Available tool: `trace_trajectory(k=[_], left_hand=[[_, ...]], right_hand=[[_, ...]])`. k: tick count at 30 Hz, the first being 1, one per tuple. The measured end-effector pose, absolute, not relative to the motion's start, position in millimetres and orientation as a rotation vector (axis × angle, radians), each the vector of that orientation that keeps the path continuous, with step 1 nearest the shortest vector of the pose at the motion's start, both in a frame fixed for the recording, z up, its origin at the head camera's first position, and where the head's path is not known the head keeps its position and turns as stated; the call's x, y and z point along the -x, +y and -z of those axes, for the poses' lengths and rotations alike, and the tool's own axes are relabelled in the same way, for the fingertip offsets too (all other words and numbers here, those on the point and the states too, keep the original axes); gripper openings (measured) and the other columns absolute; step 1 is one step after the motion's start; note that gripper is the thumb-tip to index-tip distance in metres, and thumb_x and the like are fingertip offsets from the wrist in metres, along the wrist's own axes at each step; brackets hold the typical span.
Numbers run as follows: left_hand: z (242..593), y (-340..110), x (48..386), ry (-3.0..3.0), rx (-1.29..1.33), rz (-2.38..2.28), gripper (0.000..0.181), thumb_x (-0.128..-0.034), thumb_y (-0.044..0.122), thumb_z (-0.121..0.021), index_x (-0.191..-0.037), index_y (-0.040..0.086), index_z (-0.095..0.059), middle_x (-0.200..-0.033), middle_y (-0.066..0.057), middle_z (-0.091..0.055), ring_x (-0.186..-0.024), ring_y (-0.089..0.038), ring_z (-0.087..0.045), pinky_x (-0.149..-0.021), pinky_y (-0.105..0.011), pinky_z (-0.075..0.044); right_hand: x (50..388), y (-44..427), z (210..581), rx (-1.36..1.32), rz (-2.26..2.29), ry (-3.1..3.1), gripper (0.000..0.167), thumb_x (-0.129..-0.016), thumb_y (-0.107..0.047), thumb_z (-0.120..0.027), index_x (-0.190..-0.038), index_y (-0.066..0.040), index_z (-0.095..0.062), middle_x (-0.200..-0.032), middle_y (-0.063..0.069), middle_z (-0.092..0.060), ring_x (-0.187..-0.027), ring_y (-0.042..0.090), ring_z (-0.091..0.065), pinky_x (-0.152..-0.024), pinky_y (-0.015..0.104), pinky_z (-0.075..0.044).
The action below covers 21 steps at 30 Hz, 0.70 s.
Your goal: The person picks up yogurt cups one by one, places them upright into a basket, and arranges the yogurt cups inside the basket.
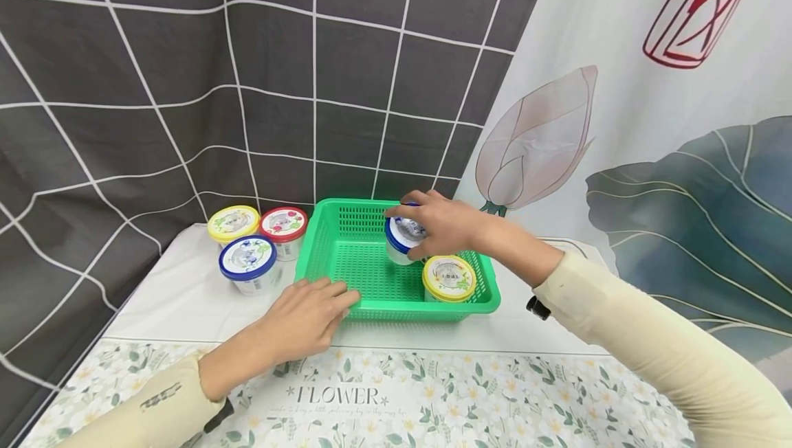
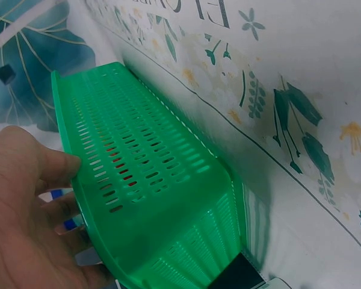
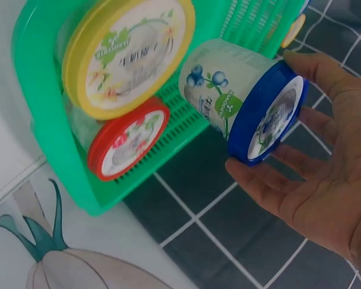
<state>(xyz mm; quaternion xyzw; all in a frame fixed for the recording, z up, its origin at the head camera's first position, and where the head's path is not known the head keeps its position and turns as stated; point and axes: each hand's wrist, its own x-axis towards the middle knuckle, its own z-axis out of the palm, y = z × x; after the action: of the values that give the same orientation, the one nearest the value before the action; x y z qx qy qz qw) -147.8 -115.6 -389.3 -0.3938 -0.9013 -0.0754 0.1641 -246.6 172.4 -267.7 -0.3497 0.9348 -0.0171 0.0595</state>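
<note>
My right hand (image 1: 447, 225) holds a small plastic tub with a blue lid (image 1: 405, 231) over the green basket (image 1: 396, 306). Fingers and thumb grip the lid's edge in the right wrist view, where blueberries show on the tub's side (image 3: 219, 84). Inside the basket's right end sits a tub with a yellow lid (image 1: 449, 278). Beside it the right wrist view shows a tub with a red lid (image 3: 129, 138), which my right hand hides in the head view. My left hand (image 1: 312, 317) grips the basket's rim at the near left corner, thumb outside the wall (image 2: 126, 138).
Left of the basket, three more tubs stand on the table: one yellow-lidded (image 1: 234, 223), one red-lidded (image 1: 284, 225) and one blue-lidded (image 1: 248, 259). A flower-print cloth (image 1: 371, 400) covers the near part of the table. A dark checked curtain (image 1: 278, 91) hangs behind.
</note>
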Motion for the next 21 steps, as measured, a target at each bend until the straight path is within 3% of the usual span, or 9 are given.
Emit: trace_trajectory(k=[7,15,21], left_hand=[[388,-116,149,-2.569,1.128,0.211,0.014,-0.1049,0.013,-0.073,-0.112,0.024,-0.068,-0.092,0.009,-0.063,-0.078,-0.015,-0.055,-0.061,-0.026,-0.038],[386,-115,148,-2.590,1.124,0.209,0.014,-0.1052,0.014,-0.073,-0.114,0.024,-0.068,-0.095,0.008,-0.066,-0.080,-0.015,-0.057,-0.063,-0.028,-0.040],[387,-115,148,-2.607,1.123,0.212,0.012,-0.1058,0.014,-0.072,-0.113,0.024,-0.068,-0.096,0.007,-0.067,-0.080,-0.015,-0.056,-0.064,-0.028,-0.041]], right_hand=[[243,162,280,1.067,0.009,2.787,0.080,-0.097,-0.041,-0.084,-0.170,-0.032,-0.051,-0.174,0.011,-0.047,-0.147,0.040,-0.054,-0.101,0.055,-0.063],[243,155,299,1.051,0.017,2.720,0.082,-0.098,-0.043,-0.083,-0.172,-0.032,-0.049,-0.175,0.012,-0.046,-0.154,0.042,-0.050,-0.112,0.060,-0.058],[240,151,312,1.032,0.049,2.682,0.080,-0.099,-0.042,-0.084,-0.171,-0.032,-0.049,-0.175,0.011,-0.046,-0.152,0.040,-0.051,-0.111,0.057,-0.060]])
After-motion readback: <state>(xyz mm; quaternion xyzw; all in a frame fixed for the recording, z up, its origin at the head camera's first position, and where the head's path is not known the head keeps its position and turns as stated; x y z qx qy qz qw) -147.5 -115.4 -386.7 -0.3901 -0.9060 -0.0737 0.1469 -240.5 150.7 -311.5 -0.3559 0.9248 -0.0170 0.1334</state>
